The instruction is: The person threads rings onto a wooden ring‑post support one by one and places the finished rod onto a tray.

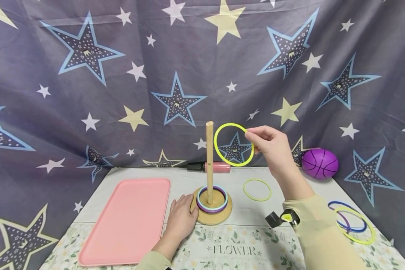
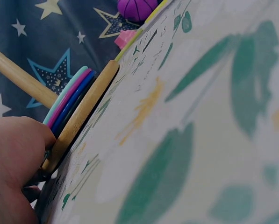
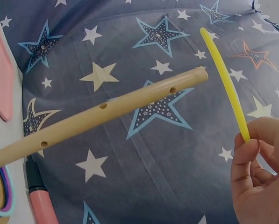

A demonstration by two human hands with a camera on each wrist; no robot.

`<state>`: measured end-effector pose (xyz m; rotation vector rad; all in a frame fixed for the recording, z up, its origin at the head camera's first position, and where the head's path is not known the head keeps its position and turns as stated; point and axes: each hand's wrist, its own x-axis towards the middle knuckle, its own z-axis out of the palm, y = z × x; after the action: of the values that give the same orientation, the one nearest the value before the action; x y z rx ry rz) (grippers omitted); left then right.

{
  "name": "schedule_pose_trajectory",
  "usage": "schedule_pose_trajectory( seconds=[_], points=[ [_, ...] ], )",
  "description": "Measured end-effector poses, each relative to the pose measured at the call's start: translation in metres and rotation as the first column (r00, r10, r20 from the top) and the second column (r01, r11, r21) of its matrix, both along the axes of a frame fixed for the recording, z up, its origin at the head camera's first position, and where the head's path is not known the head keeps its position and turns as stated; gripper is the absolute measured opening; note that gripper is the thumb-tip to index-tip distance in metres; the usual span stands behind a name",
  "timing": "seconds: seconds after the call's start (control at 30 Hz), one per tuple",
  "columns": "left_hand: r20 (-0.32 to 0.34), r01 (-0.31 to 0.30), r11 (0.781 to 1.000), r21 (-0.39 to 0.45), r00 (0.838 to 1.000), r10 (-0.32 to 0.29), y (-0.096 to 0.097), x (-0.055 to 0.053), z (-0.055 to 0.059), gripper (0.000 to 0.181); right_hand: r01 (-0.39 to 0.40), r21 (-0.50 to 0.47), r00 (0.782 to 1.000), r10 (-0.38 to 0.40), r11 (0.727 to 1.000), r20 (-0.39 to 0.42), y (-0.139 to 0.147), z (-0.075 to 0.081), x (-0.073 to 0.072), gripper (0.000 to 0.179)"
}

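My right hand (image 1: 271, 144) pinches a yellow ring (image 3: 227, 84) at its right edge between thumb and fingers. The ring is upright in the air, just right of the top of a wooden post (image 1: 209, 150). Around the post's foot lie stacked rings: a light blue ring (image 2: 66, 92) on top, then a purple ring (image 2: 70, 99) and a dark blue ring (image 2: 77, 101). They sit on the round wooden base (image 1: 212, 219). My left hand (image 1: 182, 217) rests at the base's left side, fingers extended and thumb against its edge.
A pink tray (image 1: 128, 221) lies at left. A thin yellow-green ring (image 1: 257, 200) is flat right of the base. A blue ring (image 1: 359, 230) and others overlap at far right. A purple ball (image 1: 320, 163) and a pink-and-black pump (image 1: 220, 167) lie along the star-patterned cloth (image 1: 189, 45).
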<state>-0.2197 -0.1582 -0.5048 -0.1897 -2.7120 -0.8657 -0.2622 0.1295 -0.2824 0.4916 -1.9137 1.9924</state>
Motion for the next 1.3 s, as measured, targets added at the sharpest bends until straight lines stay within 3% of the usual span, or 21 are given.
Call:
schedule_pose_trajectory(
  seconds=[0.33, 0.67, 0.97, 1.3],
  points=[
    [0.005, -0.001, 1.0, 0.005, 1.0, 0.001, 0.001, 0.002, 0.001, 0.052, -0.017, 0.007, 1.0, 0.017, 1.0, -0.007, -0.017, 0.005, 0.0, 0.017],
    [-0.003, -0.001, 1.0, 0.009, 1.0, 0.001, 0.0, 0.001, 0.0, 0.052, -0.022, -0.045, 0.999, 0.021, 0.999, -0.029, -0.034, 0.01, -0.004, 0.017],
    [0.004, -0.008, 1.0, 0.012, 1.0, 0.008, 0.0, 0.0, -0.003, 0.052, 0.01, -0.067, 1.0, -0.011, 0.998, -0.015, -0.048, 0.011, -0.004, 0.025],
    [0.017, -0.014, 1.0, 0.016, 1.0, 0.014, 0.001, -0.001, -0.002, 0.052, 0.052, -0.083, 0.999, -0.051, 0.995, 0.003, -0.061, 0.005, -0.007, 0.022]
  ],
)
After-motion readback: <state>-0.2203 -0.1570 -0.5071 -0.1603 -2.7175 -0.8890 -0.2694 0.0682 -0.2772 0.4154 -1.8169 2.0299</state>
